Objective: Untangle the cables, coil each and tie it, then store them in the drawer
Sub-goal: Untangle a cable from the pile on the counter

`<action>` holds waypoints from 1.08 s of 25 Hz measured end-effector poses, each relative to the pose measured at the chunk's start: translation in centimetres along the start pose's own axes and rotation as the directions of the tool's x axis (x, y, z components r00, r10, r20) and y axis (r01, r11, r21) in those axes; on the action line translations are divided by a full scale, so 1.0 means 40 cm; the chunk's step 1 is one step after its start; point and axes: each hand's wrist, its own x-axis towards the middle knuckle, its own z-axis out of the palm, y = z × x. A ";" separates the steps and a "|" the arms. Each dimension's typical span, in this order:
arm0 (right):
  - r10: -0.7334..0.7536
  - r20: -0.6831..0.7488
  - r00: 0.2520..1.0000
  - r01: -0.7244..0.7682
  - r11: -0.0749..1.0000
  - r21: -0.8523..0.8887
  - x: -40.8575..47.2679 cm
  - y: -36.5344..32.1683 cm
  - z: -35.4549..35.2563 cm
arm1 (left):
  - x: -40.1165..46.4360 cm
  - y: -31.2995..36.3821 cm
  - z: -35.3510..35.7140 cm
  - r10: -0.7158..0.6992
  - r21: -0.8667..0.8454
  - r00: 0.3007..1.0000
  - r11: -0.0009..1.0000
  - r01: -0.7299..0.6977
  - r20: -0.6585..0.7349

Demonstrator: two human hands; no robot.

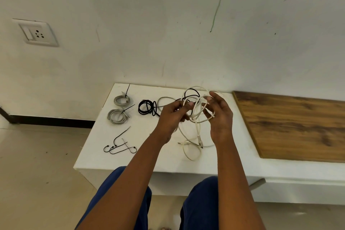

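My left hand (172,117) and my right hand (220,117) hold up a tangle of white cable (197,110) above the white table (141,160). The left fingers curl round strands of it; the right fingers pinch a loop near the top. Loose white cable ends (190,147) trail down onto the table. A black cable (147,108) lies coiled left of my hands, one strand running into the tangle. Two grey cable coils, one behind (121,100) and one in front (117,115), lie tied with black zip ties at the table's left.
Several loose black zip ties (119,145) lie near the table's front left. A wooden panel (291,127) covers the table's right part. A wall socket (36,32) is on the wall at left. My knees in blue trousers (201,201) are below the table edge.
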 end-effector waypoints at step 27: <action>0.319 0.328 0.889 -0.399 0.892 0.213 -0.026 -0.001 0.049 | 0.010 0.017 -0.038 -0.037 -0.327 0.998 0.944 0.053 0.054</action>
